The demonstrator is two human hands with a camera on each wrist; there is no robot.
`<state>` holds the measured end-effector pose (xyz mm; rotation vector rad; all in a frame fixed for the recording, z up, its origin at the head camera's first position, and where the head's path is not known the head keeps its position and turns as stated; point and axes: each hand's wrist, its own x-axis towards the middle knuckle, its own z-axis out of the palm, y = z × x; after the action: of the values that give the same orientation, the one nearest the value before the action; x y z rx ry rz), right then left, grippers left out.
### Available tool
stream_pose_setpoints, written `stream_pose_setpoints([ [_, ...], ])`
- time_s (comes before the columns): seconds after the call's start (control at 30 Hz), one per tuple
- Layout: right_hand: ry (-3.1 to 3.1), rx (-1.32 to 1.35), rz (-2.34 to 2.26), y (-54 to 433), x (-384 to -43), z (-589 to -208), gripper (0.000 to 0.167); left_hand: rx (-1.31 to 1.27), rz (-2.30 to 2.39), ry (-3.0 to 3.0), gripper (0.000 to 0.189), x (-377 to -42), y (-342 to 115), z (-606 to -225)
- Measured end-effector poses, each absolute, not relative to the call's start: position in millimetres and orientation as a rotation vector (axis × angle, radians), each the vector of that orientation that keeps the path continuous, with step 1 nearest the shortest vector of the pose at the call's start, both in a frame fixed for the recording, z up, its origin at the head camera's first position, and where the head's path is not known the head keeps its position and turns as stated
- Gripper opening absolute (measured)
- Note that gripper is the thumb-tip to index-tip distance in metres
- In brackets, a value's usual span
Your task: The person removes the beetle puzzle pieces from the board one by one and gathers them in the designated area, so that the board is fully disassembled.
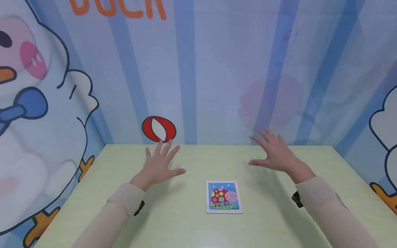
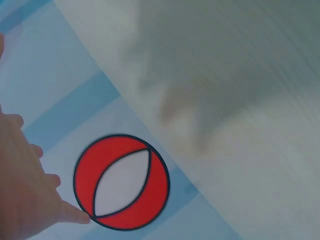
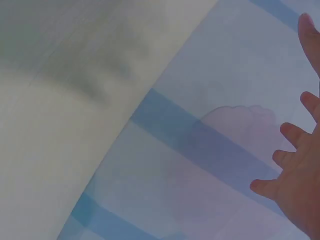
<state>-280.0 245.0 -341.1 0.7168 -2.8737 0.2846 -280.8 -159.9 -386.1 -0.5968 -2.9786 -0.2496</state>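
Note:
A square white-bordered picture puzzle (image 1: 224, 197) with a ladybug on blue lies flat on the table, between the two forearms in the head view. My left hand (image 1: 159, 165) hovers over the table to its left, fingers spread and holding nothing. To the right and farther back, my right hand (image 1: 277, 153) is also raised with spread fingers and an empty palm. In the left wrist view the left hand (image 2: 25, 185) shows at the left edge. The right hand's fingers (image 3: 295, 134) stand apart in the right wrist view.
The pale wooden table (image 1: 192, 227) ends against a blue striped cloth backdrop (image 1: 217, 69). Printed on the cloth are a red and white ball (image 1: 149, 128), a large white duck (image 1: 62, 137) and orange letters (image 1: 130, 13). Both hands cast shadows on the tabletop.

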Motion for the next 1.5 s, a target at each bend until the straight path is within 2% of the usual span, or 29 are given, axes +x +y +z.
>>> stream_pose_setpoints([
  [0.3, -2.818, 0.843, 0.491, 205, -279, -335, 0.085, -0.574, -0.397, -2.996, 0.089, -261, -133, -387],
  [0.77, -2.888, 0.857, 0.748, 160, -271, -368, 0.078, -0.63, -0.501, -3.022, 0.09, -245, -103, -414],
  [1.5, -2.967, 0.859, 0.915, 139, -271, -407, 0.066, -0.715, -0.538, -3.077, 0.089, -239, -82, -430],
])
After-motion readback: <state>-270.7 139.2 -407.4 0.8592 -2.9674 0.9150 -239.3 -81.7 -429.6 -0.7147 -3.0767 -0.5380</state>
